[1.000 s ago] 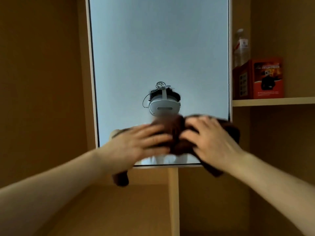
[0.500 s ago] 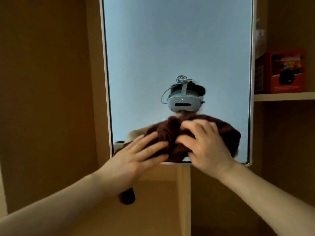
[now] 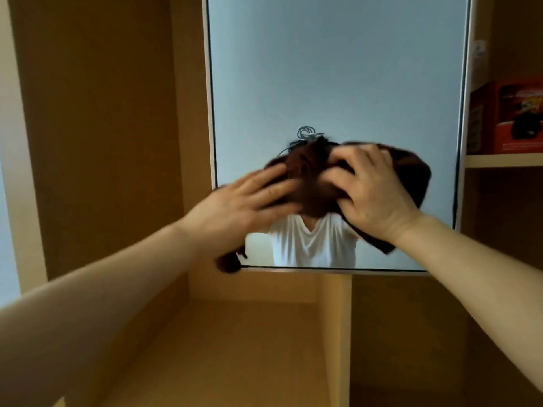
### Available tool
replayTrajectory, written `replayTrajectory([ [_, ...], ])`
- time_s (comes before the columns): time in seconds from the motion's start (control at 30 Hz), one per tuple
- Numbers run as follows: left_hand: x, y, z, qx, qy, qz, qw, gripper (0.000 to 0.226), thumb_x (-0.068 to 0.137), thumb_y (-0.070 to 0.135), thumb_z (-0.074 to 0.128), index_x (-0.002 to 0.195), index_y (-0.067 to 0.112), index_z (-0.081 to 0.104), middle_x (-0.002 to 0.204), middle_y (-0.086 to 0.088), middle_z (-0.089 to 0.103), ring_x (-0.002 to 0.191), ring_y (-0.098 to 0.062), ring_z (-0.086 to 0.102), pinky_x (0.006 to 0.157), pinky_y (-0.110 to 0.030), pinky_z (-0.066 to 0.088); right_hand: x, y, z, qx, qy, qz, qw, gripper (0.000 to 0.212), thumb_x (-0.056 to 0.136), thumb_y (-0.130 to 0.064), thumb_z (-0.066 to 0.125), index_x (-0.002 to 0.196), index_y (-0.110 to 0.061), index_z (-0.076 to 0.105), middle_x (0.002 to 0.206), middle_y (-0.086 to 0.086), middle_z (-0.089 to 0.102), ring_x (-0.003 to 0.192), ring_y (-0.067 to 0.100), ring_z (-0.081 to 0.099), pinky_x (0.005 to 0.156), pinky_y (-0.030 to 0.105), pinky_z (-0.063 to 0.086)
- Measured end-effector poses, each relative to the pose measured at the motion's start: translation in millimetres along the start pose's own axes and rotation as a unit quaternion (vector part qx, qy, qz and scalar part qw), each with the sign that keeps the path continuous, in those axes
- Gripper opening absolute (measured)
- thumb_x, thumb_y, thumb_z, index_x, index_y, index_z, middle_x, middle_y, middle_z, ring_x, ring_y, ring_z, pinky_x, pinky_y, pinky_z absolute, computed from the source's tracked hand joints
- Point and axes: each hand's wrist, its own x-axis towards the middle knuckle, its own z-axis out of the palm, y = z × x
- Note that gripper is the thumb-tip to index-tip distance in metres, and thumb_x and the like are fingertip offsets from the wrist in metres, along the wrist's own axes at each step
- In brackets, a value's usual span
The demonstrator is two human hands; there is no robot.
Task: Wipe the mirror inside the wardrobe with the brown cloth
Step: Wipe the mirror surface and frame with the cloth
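My left hand lies flat on the cloth, its fingers straight and slightly spread, pressing the fabric to the glass. That hand grips nothing, so I judge a quick stroke could slide the cloth out from under it, and bare skin would smear the mirror. A loose tail of cloth hangs below this hand by the mirror's lower left corner. It may drag along the frame and clean nothing.

The cloth sits bunched against the lower middle of the mirror, between both hands. A wad like that probably meets the glass in patches, so streaks and missed bands seem likely. Most of the glass rises above the hands, and leaning hard to reach it might rattle the panel.

The right hand has its fingers curled into the cloth, gripping a fold. Further right, just past the mirror's edge, a red box stands on a shelf. A wide sweep that way could knock it.
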Motion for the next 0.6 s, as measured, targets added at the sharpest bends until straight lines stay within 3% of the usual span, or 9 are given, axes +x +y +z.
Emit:
replayTrajectory([
  [0.1, 1.6, -15.5, -10.5, 0.021, 0.014, -0.031, 0.999, 0.053, 0.087, 0.014, 0.036, 0.137, 0.019, 0.05, 0.151, -0.008, 0.037, 0.141, -0.035, 0.026, 0.111, -0.048, 0.029, 24.1, -4.5, 1.0, 0.019, 0.019, 0.038, 0.999, 0.026, 0.075, -0.011, 0.056, 0.097, -0.016, 0.068, 0.11, 0.012, 0.057, 0.099, 0.027, 0.039, 0.078, 0.035, 0.026],
  [0.23, -20.2, 17.7, 10.1, -0.023, -0.003, -0.071, 0.997, 0.074, 0.073, -0.003, 0.051, 0.143, 0.02, 0.042, 0.155, -0.006, 0.026, 0.145, -0.034, 0.016, 0.107, -0.053, 0.037, 7.6, -16.8, 6.1, 0.025, 0.013, 0.005, 1.0, 0.025, 0.074, -0.013, 0.053, 0.093, -0.016, 0.069, 0.111, 0.013, 0.058, 0.101, 0.029, 0.041, 0.077, 0.037, 0.027],
  [0.4, -55.1, 52.5, 25.8, -0.032, -0.055, -0.009, 0.998, 0.064, 0.081, 0.007, 0.031, 0.142, 0.022, 0.042, 0.152, -0.005, 0.033, 0.142, -0.033, 0.023, 0.115, -0.049, 0.021, -49.0, -48.0, 15.1, 0.043, -0.077, -0.037, 0.995, 0.032, 0.07, -0.025, 0.048, 0.094, -0.017, 0.068, 0.114, 0.01, 0.054, 0.106, 0.028, 0.042, 0.086, 0.039, 0.029],
  [0.5, -67.6, 60.7, 24.1, -0.039, -0.106, 0.013, 0.994, 0.066, 0.079, 0.011, 0.047, 0.143, 0.027, 0.042, 0.154, -0.001, 0.032, 0.144, -0.03, 0.02, 0.116, -0.044, 0.024, -70.9, -58.4, 18.0, 0.052, -0.138, -0.044, 0.988, 0.039, 0.069, -0.034, 0.049, 0.101, -0.021, 0.067, 0.119, 0.004, 0.046, 0.11, 0.026, 0.042, 0.09, 0.038, 0.029],
  [0.6, -67.1, 62.2, 12.4, -0.151, -0.097, -0.046, 0.983, 0.063, 0.078, 0.021, 0.059, 0.139, 0.03, 0.046, 0.154, 0.007, 0.029, 0.146, -0.02, 0.017, 0.113, -0.036, 0.025, -69.6, -57.6, 16.9, 0.053, -0.155, -0.038, 0.986, 0.039, 0.07, -0.034, 0.049, 0.102, -0.022, 0.067, 0.119, 0.002, 0.046, 0.11, 0.024, 0.042, 0.09, 0.037, 0.03],
])
